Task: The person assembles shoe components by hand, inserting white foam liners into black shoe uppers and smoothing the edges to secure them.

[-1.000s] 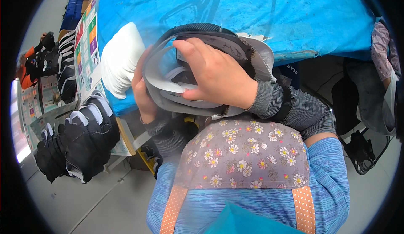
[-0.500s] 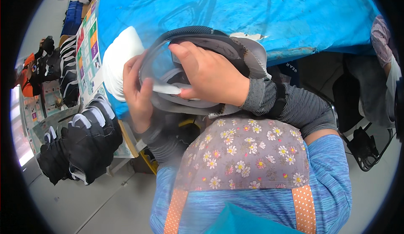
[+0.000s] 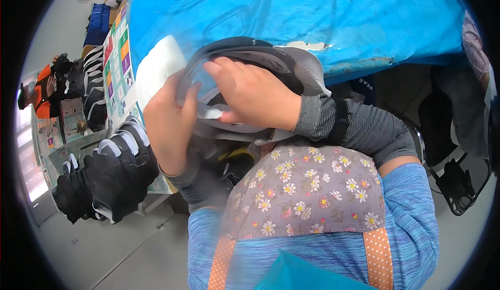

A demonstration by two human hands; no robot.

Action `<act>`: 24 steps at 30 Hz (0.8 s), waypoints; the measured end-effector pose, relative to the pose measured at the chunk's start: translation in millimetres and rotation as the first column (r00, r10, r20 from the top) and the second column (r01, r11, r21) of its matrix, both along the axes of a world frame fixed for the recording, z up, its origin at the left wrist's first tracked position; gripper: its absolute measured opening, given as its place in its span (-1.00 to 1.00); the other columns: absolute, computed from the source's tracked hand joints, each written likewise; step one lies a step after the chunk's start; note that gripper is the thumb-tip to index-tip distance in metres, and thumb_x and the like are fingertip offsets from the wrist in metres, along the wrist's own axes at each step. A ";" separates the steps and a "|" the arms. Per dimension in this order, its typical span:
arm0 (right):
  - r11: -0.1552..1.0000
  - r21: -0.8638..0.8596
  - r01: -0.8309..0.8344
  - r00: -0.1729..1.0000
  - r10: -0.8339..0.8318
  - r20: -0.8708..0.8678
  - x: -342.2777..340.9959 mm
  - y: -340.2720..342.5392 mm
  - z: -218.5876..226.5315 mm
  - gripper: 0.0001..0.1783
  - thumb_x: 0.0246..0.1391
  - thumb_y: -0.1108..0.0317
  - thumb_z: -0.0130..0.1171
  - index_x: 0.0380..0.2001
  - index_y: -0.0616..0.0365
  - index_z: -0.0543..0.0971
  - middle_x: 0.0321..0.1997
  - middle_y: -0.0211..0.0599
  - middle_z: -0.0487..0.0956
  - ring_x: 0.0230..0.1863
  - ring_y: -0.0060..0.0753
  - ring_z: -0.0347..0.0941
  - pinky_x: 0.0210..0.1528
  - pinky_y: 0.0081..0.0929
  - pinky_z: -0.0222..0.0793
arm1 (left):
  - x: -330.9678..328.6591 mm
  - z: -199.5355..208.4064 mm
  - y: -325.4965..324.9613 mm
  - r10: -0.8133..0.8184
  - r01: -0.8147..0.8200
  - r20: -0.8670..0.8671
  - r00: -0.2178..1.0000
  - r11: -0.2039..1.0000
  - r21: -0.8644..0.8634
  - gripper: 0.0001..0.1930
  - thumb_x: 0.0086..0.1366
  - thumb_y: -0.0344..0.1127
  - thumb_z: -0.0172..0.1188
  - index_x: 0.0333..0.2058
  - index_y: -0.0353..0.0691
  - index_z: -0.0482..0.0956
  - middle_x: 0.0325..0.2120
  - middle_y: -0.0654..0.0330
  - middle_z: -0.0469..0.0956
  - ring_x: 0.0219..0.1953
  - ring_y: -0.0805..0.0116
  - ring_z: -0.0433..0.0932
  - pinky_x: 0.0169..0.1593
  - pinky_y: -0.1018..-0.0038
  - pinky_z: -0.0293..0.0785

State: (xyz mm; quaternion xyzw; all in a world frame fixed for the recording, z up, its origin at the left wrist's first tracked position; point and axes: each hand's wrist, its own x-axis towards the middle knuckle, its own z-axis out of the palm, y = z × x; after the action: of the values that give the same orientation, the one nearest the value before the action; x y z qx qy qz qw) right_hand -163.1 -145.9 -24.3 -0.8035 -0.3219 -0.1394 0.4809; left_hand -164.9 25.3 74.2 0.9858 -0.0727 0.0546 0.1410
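A round, cap-like piece (image 3: 289, 55) of black mesh and grey fabric with a pale lining is held at the table's near edge, its hollow toward me. My left hand (image 3: 169, 120) grips its left rim, thumb bent over the edge and other fingers partly hidden. My right hand (image 3: 255, 92) reaches across the hollow from the right. Its thumb presses by a small white strip (image 3: 210, 113) inside, and its fingertips touch the far left part of the rim. Just left of the piece lies a stack of smooth white rounded sheets (image 3: 159, 71).
Blue sheeting (image 3: 333, 14) covers the table, torn at its near edge. On a side table at left stand stacked black pieces with pale edges (image 3: 117, 167). Farther left is a person in orange (image 3: 44, 94). A dark chair frame (image 3: 455, 186) stands at right.
My left hand has shifted inward along the rim, thumb now closer to the right hand. Less of the white strip shows. The whole view has swung slightly, moving the background a little right.
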 end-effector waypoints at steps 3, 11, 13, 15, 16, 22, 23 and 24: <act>1.000 0.004 0.000 1.000 0.000 -0.018 0.9 -0.4 1.4 0.04 -0.31 0.24 0.58 0.21 0.32 0.21 0.14 0.09 0.40 0.06 0.11 0.48 0.03 -0.18 0.50 | -0.4 -3.5 -3.4 0.019 -0.023 0.042 0.999 0.996 0.081 -0.72 0.28 -0.25 0.25 -0.07 -0.18 0.65 -0.45 -0.12 0.60 -0.45 -0.05 0.62 -0.33 0.21 0.49; 0.998 0.041 0.045 0.996 -0.047 0.073 4.0 -1.0 -0.6 -0.15 -0.34 0.23 0.57 0.00 0.31 0.32 -0.08 -0.05 0.44 -0.09 -0.06 0.54 -0.10 -0.30 0.52 | 0.2 -8.9 -8.2 0.069 -0.085 0.091 0.993 0.979 0.186 -0.76 0.36 -0.30 0.16 -0.04 -0.16 0.63 -0.40 -0.16 0.61 -0.32 -0.18 0.61 -0.28 0.11 0.49; 0.998 0.043 0.049 0.995 -0.053 0.080 5.8 -1.0 -0.2 -0.19 -0.33 0.24 0.57 -0.04 0.29 0.32 -0.10 -0.06 0.45 -0.10 -0.05 0.54 -0.10 -0.30 0.53 | 0.1 -6.4 -18.4 0.044 -0.063 0.112 0.993 0.983 0.170 -0.76 0.36 -0.31 0.15 -0.03 -0.15 0.63 -0.39 -0.16 0.61 -0.32 -0.18 0.61 -0.28 0.11 0.49; 0.997 0.044 0.056 0.994 -0.060 0.088 6.6 -1.9 1.8 -0.23 -0.32 0.25 0.57 -0.08 0.27 0.33 -0.12 -0.06 0.45 -0.10 -0.05 0.54 -0.11 -0.30 0.53 | 0.8 -3.5 -25.7 0.018 -0.039 0.135 0.991 0.987 0.155 -0.75 0.36 -0.31 0.15 -0.02 -0.14 0.63 -0.38 -0.16 0.61 -0.33 -0.17 0.62 -0.28 0.11 0.50; 1.000 0.013 0.010 1.000 -0.010 0.011 6.9 -2.8 3.3 -0.22 -0.30 0.25 0.56 -0.06 0.29 0.32 0.03 0.07 0.43 0.00 0.07 0.51 0.00 -0.21 0.50 | 1.6 -2.4 -27.6 0.028 -0.048 0.115 0.993 0.982 0.180 -0.75 0.36 -0.32 0.15 -0.01 -0.12 0.62 -0.36 -0.14 0.62 -0.33 -0.17 0.61 -0.28 0.12 0.50; 0.999 0.021 -0.031 0.997 0.032 -0.067 8.7 -3.8 5.2 -0.24 -0.25 0.26 0.55 -0.05 0.29 0.32 0.12 0.18 0.44 0.07 0.18 0.49 0.08 -0.13 0.48 | 10.1 -13.5 -19.7 -0.015 -0.012 0.156 0.988 0.985 0.173 -0.77 0.34 -0.36 0.14 -0.06 -0.17 0.64 -0.32 -0.11 0.63 -0.34 -0.15 0.61 -0.27 0.13 0.50; 0.999 0.032 -0.024 0.998 0.025 -0.061 8.9 -3.6 5.2 -0.26 -0.24 0.26 0.54 -0.06 0.29 0.32 0.07 0.15 0.46 0.05 0.16 0.49 0.05 -0.13 0.49 | 12.0 -17.3 -18.6 -0.082 0.054 0.242 0.967 0.991 0.122 -0.78 0.33 -0.37 0.14 -0.09 -0.19 0.65 -0.33 -0.10 0.63 -0.34 -0.15 0.61 -0.27 0.14 0.50; 0.999 0.033 -0.023 0.998 0.025 -0.062 9.9 -4.1 5.4 -0.26 -0.24 0.26 0.54 -0.06 0.29 0.32 0.07 0.15 0.46 0.05 0.16 0.49 0.05 -0.13 0.49 | 13.9 -19.4 -19.4 -0.083 0.054 0.241 0.967 0.991 0.124 -0.78 0.33 -0.37 0.14 -0.09 -0.19 0.65 -0.33 -0.10 0.63 -0.34 -0.15 0.61 -0.27 0.14 0.50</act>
State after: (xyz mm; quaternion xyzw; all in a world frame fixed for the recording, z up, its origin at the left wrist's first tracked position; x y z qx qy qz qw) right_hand -153.2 -150.0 -18.9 -0.7955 -0.3141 -0.1135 0.5055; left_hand -151.0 5.8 54.8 0.9749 -0.1267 0.1669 0.0751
